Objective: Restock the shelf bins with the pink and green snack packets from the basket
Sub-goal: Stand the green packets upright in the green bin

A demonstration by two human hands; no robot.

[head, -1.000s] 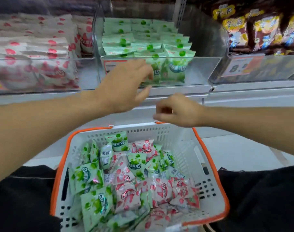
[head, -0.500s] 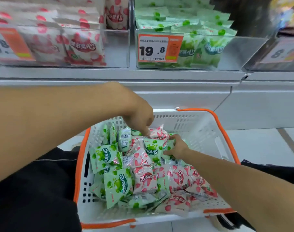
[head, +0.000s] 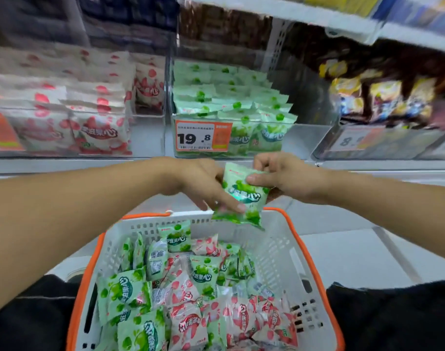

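Note:
A green snack packet (head: 242,196) hangs above the far rim of the white, orange-rimmed basket (head: 279,249). My right hand (head: 289,176) pinches its top edge with thumb and fingers. My left hand (head: 203,182) grips its lower left side, index finger laid across the front. A second green packet may sit behind it; I cannot tell. The basket holds several green packets (head: 125,292) and pink packets (head: 186,323), mixed. Straight ahead is the clear green-packet bin (head: 231,97) with a 19.8 price tag (head: 203,135). The pink-packet bin (head: 77,110) is to its left.
A clear bin of yellow and brown snacks (head: 383,102) stands to the right of the green bin. The grey shelf lip (head: 89,165) runs just beyond my hands. An upper shelf (head: 368,24) overhangs the bins. Pale floor (head: 368,249) lies right of the basket.
Both hands dropped from the shelf into the basket, then rose again. They now hold a green packet between them in front of the shelf lip.

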